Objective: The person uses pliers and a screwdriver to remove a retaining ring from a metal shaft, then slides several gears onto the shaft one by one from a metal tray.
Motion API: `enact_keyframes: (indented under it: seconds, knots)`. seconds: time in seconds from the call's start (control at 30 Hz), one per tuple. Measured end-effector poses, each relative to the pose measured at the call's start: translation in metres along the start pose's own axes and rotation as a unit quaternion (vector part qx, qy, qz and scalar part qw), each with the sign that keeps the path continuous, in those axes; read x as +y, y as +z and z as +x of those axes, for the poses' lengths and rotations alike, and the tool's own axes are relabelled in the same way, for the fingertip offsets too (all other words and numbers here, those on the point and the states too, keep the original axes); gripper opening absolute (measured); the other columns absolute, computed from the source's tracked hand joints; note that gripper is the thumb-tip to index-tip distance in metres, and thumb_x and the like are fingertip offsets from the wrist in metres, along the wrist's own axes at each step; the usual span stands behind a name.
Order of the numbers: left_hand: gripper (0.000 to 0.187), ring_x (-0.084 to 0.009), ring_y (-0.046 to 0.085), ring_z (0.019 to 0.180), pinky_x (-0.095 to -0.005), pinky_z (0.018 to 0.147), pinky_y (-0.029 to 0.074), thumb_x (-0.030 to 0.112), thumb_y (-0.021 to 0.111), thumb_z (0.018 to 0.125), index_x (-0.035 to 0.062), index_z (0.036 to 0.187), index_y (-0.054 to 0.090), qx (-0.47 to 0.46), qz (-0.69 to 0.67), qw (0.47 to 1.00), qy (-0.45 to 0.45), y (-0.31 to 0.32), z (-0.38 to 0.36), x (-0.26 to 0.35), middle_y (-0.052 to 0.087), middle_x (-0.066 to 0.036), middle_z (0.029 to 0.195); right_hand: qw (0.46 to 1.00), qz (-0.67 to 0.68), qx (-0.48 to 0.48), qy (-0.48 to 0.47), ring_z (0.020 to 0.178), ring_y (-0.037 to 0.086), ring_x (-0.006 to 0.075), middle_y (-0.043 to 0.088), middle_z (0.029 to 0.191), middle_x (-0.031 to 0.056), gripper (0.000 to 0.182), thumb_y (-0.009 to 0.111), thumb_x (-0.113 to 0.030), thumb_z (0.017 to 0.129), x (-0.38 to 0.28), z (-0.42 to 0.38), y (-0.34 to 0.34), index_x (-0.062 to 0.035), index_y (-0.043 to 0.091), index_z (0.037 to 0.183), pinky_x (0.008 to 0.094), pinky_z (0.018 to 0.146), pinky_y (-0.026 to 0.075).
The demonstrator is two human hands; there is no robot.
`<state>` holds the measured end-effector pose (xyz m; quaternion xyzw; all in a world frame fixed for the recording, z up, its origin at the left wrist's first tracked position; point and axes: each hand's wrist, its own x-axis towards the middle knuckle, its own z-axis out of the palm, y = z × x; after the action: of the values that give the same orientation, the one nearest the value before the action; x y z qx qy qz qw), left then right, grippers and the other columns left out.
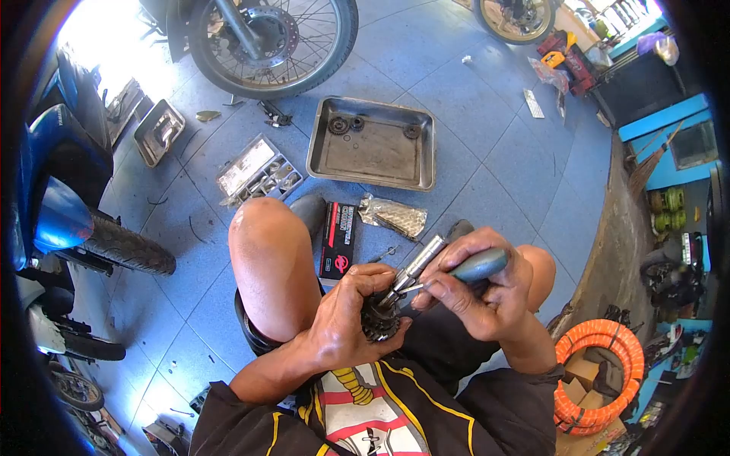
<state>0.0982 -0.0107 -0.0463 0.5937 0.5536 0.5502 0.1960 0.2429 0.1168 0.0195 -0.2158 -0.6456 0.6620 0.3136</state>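
Note:
My left hand (346,319) is wrapped round a dark gear shaft assembly (382,321) in front of my chest. Its bright metal shaft (422,260) slants up and to the right from the toothed gears. My right hand (490,300) grips a screwdriver (480,266) by its blue-green handle, with thumb and fingers closed near the blade. The thin blade points left, its tip right at the base of the shaft, just above the gears. Part of the gears is hidden behind my left fingers.
A metal tray (372,159) with several small gears lies ahead on the tiled floor. Nearer are a parts case (262,171), a black-and-red box (338,239) and a plastic-wrapped chain (394,216). Motorcycles stand left, a front wheel (274,45) ahead; orange-wrapped tyres (566,346) sit right.

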Motion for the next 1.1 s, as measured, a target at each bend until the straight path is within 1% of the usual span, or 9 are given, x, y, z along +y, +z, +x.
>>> enact_keyframes:
  seconds: [0.1, 0.17, 0.23, 0.27, 0.37, 0.57, 0.77, 1.0, 1.1]
  knots:
    - [0.074, -0.0331, 0.063, 0.103, -0.0382, 0.086, 0.052, 0.008, 0.089, 0.06, -0.002, 0.117, 0.043, -0.023, 0.022, 0.999, -0.035, 0.0, 0.001, -0.002, 0.059, -0.025, 0.112, 0.93, -0.299, -0.097, -0.19, 0.072, 0.071, 0.0148, 0.067, 0.079, 0.0096, 0.025, 0.071, 0.002, 0.084, -0.003, 0.003, 0.003, -0.0008, 0.054, 0.101, 0.0273, 0.057, 0.054]
    - [0.077, -0.0338, 0.063, 0.104, -0.0384, 0.087, 0.051, 0.01, 0.09, 0.06, -0.0018, 0.119, 0.043, -0.021, 0.038, 0.998, -0.039, 0.001, -0.002, -0.004, 0.059, -0.024, 0.114, 0.936, -0.292, -0.08, -0.178, 0.071, 0.071, 0.0144, 0.067, 0.08, 0.0101, 0.022, 0.071, 0.002, 0.084, 0.003, 0.003, 0.003, -0.0011, 0.054, 0.099, 0.0276, 0.057, 0.054]
    - [0.074, -0.0337, 0.063, 0.103, -0.0384, 0.088, 0.051, 0.013, 0.091, 0.061, -0.0023, 0.117, 0.045, -0.001, 0.026, 0.999, -0.019, 0.003, 0.0, -0.004, 0.058, -0.023, 0.114, 0.985, -0.14, -0.039, -0.09, 0.073, 0.071, 0.0153, 0.066, 0.079, 0.01, 0.021, 0.069, 0.001, 0.087, 0.007, 0.004, -0.001, -0.0002, 0.052, 0.1, 0.0278, 0.058, 0.055]
    - [0.074, -0.0337, 0.063, 0.103, -0.0384, 0.088, 0.051, 0.013, 0.091, 0.061, -0.0023, 0.117, 0.045, -0.002, 0.025, 1.0, -0.017, 0.003, 0.001, -0.001, 0.058, -0.023, 0.114, 0.999, -0.035, -0.015, 0.022, 0.074, 0.071, 0.0169, 0.065, 0.084, 0.0109, 0.019, 0.065, 0.001, 0.09, 0.001, 0.003, 0.0, 0.0007, 0.05, 0.101, 0.0277, 0.061, 0.058]
    - [0.083, -0.028, 0.061, 0.109, -0.0376, 0.094, 0.049, 0.011, 0.091, 0.062, -0.0074, 0.128, 0.044, -0.053, -0.03, 0.991, -0.117, -0.008, 0.006, 0.011, 0.058, -0.021, 0.119, 0.99, 0.093, 0.007, 0.103, 0.075, 0.071, 0.0189, 0.063, 0.09, 0.0121, 0.017, 0.061, 0.003, 0.092, 0.0, 0.007, -0.008, 0.0014, 0.048, 0.102, 0.0289, 0.065, 0.061]
    - [0.086, -0.0238, 0.057, 0.12, -0.0334, 0.099, 0.046, 0.01, 0.091, 0.065, -0.0115, 0.133, 0.045, -0.075, -0.179, 0.971, -0.137, -0.024, 0.003, 0.007, 0.059, -0.021, 0.125, 0.984, 0.153, -0.004, 0.087, 0.08, 0.07, 0.0212, 0.064, 0.094, 0.016, 0.019, 0.06, 0.001, 0.093, 0.003, 0.006, -0.013, 0.0013, 0.047, 0.106, 0.0309, 0.068, 0.062]
    - [0.081, -0.0183, 0.058, 0.11, -0.0318, 0.095, 0.047, 0.006, 0.093, 0.061, -0.0073, 0.128, 0.049, -0.013, -0.266, 0.949, -0.168, -0.019, 0.006, 0.003, 0.06, -0.015, 0.12, 0.991, 0.132, 0.006, -0.01, 0.089, 0.069, 0.0229, 0.065, 0.097, 0.0192, 0.024, 0.058, 0.004, 0.093, 0.007, 0.004, -0.006, 0.0004, 0.043, 0.111, 0.0349, 0.08, 0.06]
    - [0.085, -0.0212, 0.055, 0.119, -0.033, 0.092, 0.048, 0.002, 0.089, 0.064, 0.0029, 0.132, 0.038, -0.062, -0.467, 0.845, -0.254, -0.014, 0.009, 0.0, 0.058, -0.017, 0.125, 0.998, 0.055, -0.006, -0.016, 0.086, 0.066, 0.0149, 0.062, 0.097, 0.0114, 0.024, 0.058, 0.005, 0.093, 0.014, 0.01, 0.001, -0.001, 0.044, 0.111, 0.0288, 0.077, 0.057]
    - [0.086, -0.0251, 0.051, 0.125, -0.0436, 0.1, 0.049, -0.003, 0.083, 0.07, 0.0038, 0.139, 0.032, -0.071, -0.637, 0.707, -0.297, -0.016, 0.004, 0.0, 0.051, -0.019, 0.133, 0.996, 0.083, 0.005, -0.002, 0.086, 0.066, 0.0154, 0.063, 0.096, 0.0124, 0.023, 0.057, 0.005, 0.093, 0.012, 0.013, 0.002, -0.0004, 0.044, 0.111, 0.0286, 0.076, 0.058]
